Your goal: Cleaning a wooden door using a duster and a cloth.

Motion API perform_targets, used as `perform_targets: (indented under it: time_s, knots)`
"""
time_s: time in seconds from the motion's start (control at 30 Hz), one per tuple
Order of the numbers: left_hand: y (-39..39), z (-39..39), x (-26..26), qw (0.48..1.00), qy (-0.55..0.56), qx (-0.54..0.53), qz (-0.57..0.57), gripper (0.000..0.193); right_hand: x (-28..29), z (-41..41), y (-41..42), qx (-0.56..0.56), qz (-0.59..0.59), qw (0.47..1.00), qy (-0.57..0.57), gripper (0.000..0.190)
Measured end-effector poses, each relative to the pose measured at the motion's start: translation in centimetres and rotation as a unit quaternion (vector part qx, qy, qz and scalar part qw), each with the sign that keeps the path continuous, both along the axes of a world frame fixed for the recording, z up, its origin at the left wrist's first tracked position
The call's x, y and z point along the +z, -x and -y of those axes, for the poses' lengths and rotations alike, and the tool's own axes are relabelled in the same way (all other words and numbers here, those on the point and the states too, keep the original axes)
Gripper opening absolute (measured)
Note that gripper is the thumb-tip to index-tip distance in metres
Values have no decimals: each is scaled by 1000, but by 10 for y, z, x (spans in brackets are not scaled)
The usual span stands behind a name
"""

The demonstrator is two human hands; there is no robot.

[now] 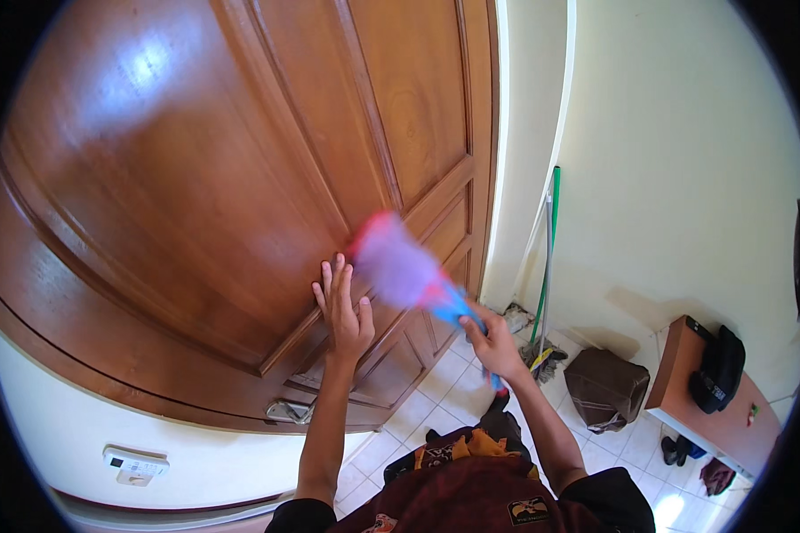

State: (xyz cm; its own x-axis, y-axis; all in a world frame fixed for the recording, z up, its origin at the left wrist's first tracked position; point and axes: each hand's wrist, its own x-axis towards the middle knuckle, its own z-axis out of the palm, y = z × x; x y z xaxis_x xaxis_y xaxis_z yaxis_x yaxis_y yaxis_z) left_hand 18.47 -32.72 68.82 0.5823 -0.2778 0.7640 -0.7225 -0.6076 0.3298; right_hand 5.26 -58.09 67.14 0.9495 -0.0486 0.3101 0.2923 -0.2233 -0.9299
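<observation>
My right hand is closed around the blue handle of a fluffy duster. Its purple and red head is blurred and lies close to the panels of a brown wooden door; whether it touches them I cannot tell. My left hand holds nothing, its fingers spread and raised against the door just left of the duster head. Below the left hand, a metal door handle is partly hidden by my left forearm.
A mop and a green pole lean in the wall corner. Right of them stand a dark brown bag and a low wooden cabinet bearing a black cap. Dark shoes lie beside it. A white remote hangs on the left wall.
</observation>
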Motion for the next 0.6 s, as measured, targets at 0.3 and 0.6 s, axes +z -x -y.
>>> perform_targets:
  time_s: [0.3, 0.6]
  knots:
    - [-39, 59, -9, 999, -41, 1, -5, 64, 8, 50, -20, -80, -148, 986, 10, 36]
    - [-70, 130, -12, 996, -76, 56, -10, 65, 10, 131, -64, -3, -62, 997, 40, 40]
